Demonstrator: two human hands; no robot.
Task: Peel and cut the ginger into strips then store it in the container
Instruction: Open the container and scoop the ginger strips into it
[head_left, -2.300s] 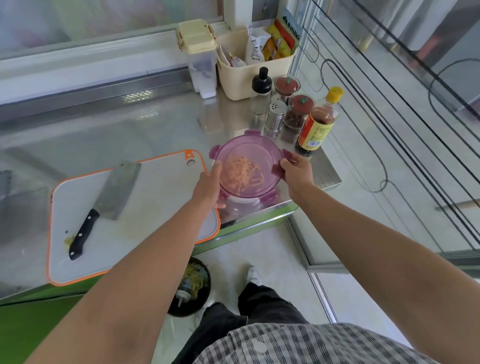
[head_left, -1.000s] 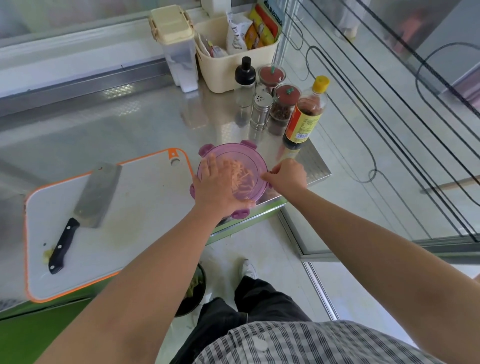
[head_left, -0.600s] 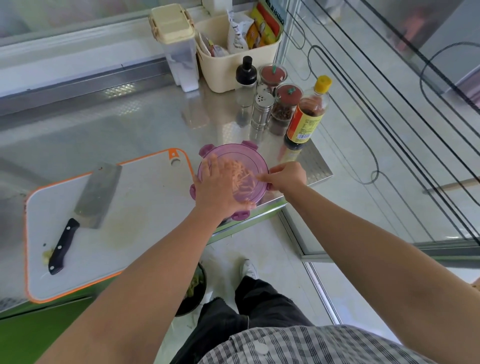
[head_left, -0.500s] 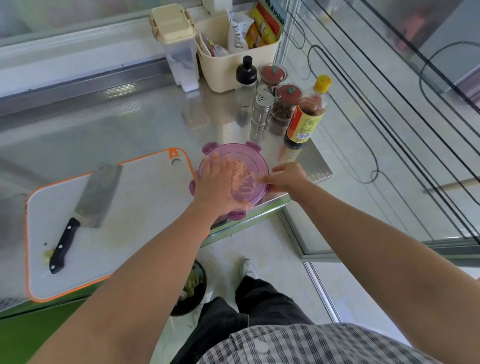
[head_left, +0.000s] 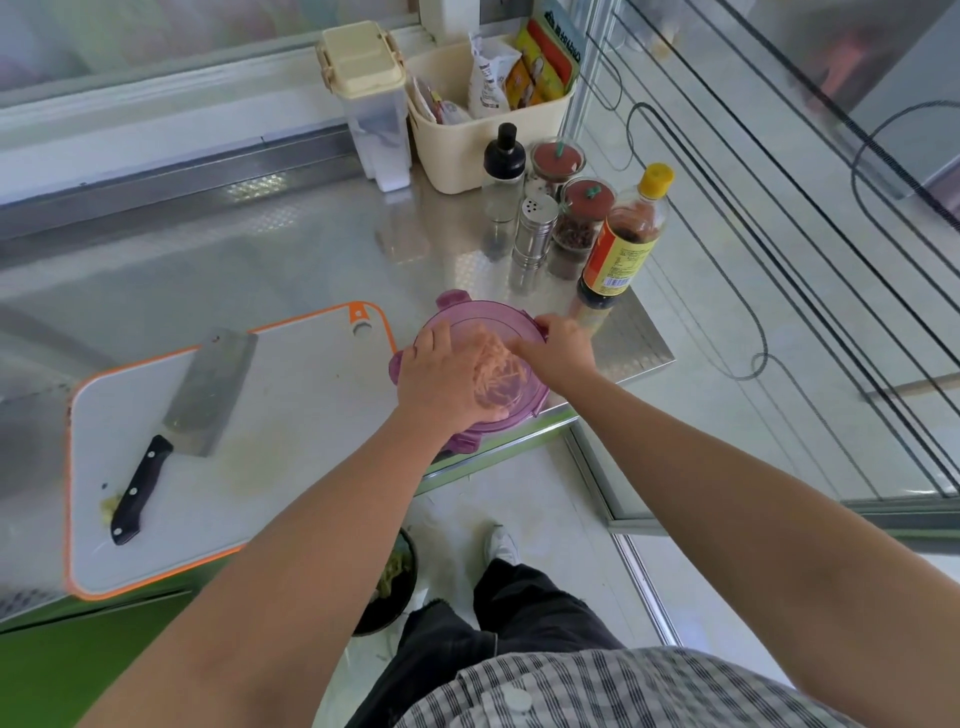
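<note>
On the tabletop (head_left: 311, 244) beside the cutting board (head_left: 301, 415), the left hand (head_left: 447, 379) had shifted flat onto the container lid (head_left: 483, 317) while the right hand (head_left: 561, 353) curled over its rim, so sealing looked nearly done.

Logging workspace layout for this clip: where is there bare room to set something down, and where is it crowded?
Free: the steel counter behind the cutting board, left of the lidded box; also the board's right half, between cleaver and container. Crowded: the back right corner, with basket, jars, shaker and sauce bottle.
</note>
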